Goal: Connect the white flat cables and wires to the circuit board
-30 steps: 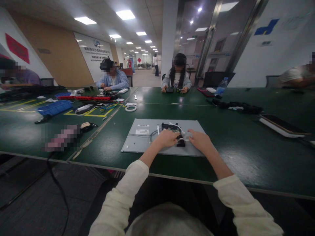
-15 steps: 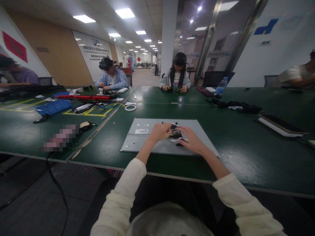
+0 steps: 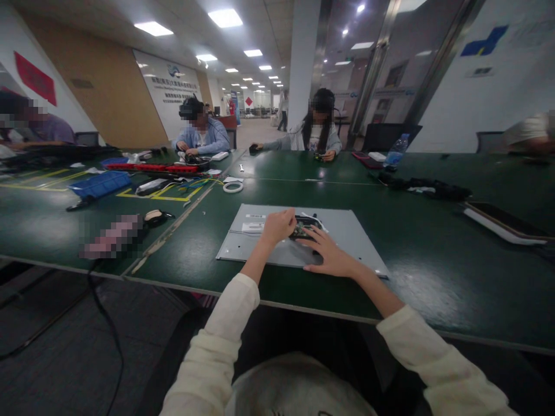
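Observation:
A flat grey metal panel (image 3: 247,251) with white labels lies on the green table in front of me. Near its middle sits a dark part with a circuit board (image 3: 303,229), partly covered by my hands. My left hand (image 3: 278,225) is closed at the left edge of that part; what its fingers hold, if anything, is hidden. Over the board's right side, my right hand (image 3: 329,254) has its fingers spread, fingertips at the board and thumb low over the panel. A white strip (image 3: 321,222) curves behind the board.
A white ring (image 3: 233,186) and small wrench (image 3: 241,167) lie beyond the panel. At left are a blue tray (image 3: 99,185), red strips and wires. A phone-like slab (image 3: 505,222) lies at right. A bottle (image 3: 395,151) stands near people seated across.
My right hand has moved down and its fingers now spread over the board. My left hand stays beside the part. The person opposite has stretched one arm out to the left.

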{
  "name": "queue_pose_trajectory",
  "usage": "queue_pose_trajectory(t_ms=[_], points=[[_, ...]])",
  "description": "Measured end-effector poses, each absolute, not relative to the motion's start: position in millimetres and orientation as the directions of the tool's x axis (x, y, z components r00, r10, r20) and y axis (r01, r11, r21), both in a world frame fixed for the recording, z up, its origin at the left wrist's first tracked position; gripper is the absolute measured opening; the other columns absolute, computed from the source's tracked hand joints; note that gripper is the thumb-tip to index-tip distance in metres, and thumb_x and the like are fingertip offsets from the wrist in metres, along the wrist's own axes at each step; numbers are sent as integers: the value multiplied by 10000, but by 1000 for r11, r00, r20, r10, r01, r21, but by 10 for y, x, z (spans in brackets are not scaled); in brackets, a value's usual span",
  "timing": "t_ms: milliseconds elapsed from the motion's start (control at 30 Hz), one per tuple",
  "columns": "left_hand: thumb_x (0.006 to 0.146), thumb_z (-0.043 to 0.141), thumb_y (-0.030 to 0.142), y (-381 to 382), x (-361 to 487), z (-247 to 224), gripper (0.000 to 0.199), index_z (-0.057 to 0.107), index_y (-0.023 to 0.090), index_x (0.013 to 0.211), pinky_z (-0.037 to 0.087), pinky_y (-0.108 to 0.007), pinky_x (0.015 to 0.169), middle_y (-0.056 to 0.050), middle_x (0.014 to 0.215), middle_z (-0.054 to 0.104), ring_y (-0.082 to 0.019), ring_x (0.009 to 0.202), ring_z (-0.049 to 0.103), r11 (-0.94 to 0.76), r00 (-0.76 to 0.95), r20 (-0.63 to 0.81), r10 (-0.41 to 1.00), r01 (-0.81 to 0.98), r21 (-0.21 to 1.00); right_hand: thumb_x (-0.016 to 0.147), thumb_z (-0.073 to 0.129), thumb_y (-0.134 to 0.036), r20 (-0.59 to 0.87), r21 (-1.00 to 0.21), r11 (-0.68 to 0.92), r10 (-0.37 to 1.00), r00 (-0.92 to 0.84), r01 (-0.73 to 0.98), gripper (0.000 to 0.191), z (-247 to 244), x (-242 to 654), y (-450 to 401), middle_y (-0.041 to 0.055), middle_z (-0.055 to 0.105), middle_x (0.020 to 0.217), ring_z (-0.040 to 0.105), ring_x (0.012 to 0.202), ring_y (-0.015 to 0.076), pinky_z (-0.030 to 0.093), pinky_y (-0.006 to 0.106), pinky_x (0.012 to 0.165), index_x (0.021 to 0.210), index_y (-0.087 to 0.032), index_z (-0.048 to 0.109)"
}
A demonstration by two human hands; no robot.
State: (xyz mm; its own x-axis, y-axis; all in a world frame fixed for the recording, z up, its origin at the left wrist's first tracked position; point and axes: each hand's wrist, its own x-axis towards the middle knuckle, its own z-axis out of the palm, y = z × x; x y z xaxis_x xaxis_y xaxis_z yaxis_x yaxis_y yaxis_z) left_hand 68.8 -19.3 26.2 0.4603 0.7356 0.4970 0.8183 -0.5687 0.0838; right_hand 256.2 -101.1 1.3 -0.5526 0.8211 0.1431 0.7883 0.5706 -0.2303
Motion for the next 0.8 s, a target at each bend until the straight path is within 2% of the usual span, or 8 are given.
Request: queue_pose_trajectory(t_ms=[167,333,533,800], points=[[859,374,255,-213,684,259,199,548,183,923,378,-236,600,-54,809,654,-167,721,609,-570,476,472,742,819,69,729,426,-686,163,-206,492,870,-466,846,761,-59,2562,-867,39,117,1473,34,1337,313,140,537,1038,1370,-294,305],[860,364,238,-226,693,250,214,551,179,943,387,-239,607,-60,799,652,-173,732,614,-578,491,463,738,813,61,740,378,-694,193,-170,340,932,-307,925,783,-134,2610,-673,73,139,1463,58,1333,319,179,560,1013,1394,-287,237],[855,371,246,-235,681,247,197,544,176,920,398,-243,616,-59,821,650,-173,734,613,-605,532,424,733,795,47,751,333,-689,214,-129,31,977,-3,991,746,-217,2728,-411,71,144,1456,66,1320,350,222,612,956,1382,-304,238],[877,320,238,-245,656,268,204,511,168,887,400,-235,577,-40,771,628,-136,635,580,-677,609,385,693,734,59,770,273,-679,205,-164,-286,926,316,944,731,-208,3155,-314,126,146,1435,69,1299,379,202,660,908,1363,-253,273]])
